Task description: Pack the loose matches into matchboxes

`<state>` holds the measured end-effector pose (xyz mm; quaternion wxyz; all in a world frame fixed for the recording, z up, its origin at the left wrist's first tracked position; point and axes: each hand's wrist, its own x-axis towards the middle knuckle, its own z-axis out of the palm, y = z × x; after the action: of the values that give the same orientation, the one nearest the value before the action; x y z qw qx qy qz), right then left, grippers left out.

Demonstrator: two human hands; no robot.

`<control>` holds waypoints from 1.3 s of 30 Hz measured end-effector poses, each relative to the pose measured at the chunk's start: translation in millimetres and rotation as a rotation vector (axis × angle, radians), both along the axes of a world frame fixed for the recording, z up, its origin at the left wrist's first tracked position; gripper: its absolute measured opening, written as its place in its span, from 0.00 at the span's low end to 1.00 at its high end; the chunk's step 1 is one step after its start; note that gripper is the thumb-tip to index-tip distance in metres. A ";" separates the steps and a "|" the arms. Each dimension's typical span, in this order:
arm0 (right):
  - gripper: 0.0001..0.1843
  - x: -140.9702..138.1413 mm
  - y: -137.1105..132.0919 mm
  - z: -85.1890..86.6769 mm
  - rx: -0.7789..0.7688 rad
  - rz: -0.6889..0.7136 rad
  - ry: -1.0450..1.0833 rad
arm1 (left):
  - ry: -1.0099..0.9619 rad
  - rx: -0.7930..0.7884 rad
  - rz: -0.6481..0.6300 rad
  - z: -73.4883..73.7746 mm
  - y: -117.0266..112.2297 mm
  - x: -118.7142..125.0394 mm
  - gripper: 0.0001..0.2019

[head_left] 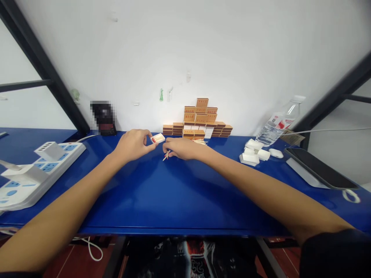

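My left hand [133, 143] pinches a small white matchbox tray [158, 138] with several red-tipped matches in it, held above the blue table [162, 193]. Just right of it, my right hand [179, 148] is closed on a few loose matches [166, 155], their ends poking out below the fingers. Behind the right wrist lies a heap of pale matches [199, 142], partly hidden by the arm. Against the wall stands a stack of orange-brown matchboxes [201, 117], stepped up to a single box on top.
At left is a white power strip [62, 160] with plugs in it. On the right are several white matchbox trays [249, 154], a white case [276, 153], a tilted water bottle [278, 121] and a dark phone [320, 166]. A dark, pixelated object [104, 118] leans on the wall.
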<state>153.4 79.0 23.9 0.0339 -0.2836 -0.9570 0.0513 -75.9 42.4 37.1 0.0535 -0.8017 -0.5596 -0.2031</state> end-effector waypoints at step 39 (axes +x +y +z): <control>0.09 132.9 -37.9 -14.9 -0.206 -0.291 0.146 | -0.095 -0.353 -0.479 -29.1 -51.4 68.0 0.14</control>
<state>286.2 41.2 9.0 0.0813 -0.4165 -0.8905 0.1640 -7.9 -9.0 7.9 -0.1624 -0.8974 -0.3831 -0.1470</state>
